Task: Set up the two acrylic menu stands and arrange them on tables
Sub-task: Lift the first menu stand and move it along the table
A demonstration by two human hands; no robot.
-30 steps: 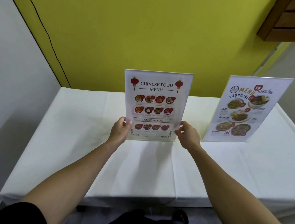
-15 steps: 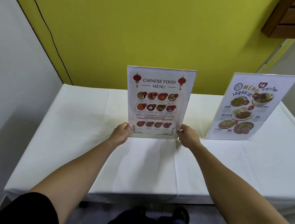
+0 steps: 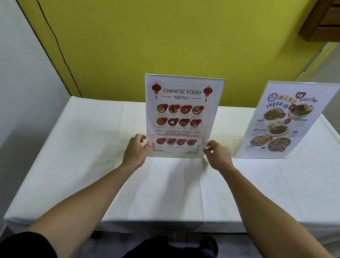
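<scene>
chinese menu stand (image 3: pixel 180 117): upright at mid-surface, printed face toward the camera, base on the white cloth.
left hand (image 3: pixel 135 153): at the stand's 7 o'clock corner, grip pinched on its lower left edge.
right hand (image 3: pixel 218 156): at the stand's 5 o'clock corner, fingers curled just at the lower right edge; contact cannot be told.
thai menu stand (image 3: pixel 284 122): at 3 o'clock of the first, well apart, upright, looks tilted at the frame's edge.
surface (image 3: pixel 80 162): white-clothed, carries both stands.
yellow wall (image 3: pixel 173 36): at 12 o'clock behind the surface.
</scene>
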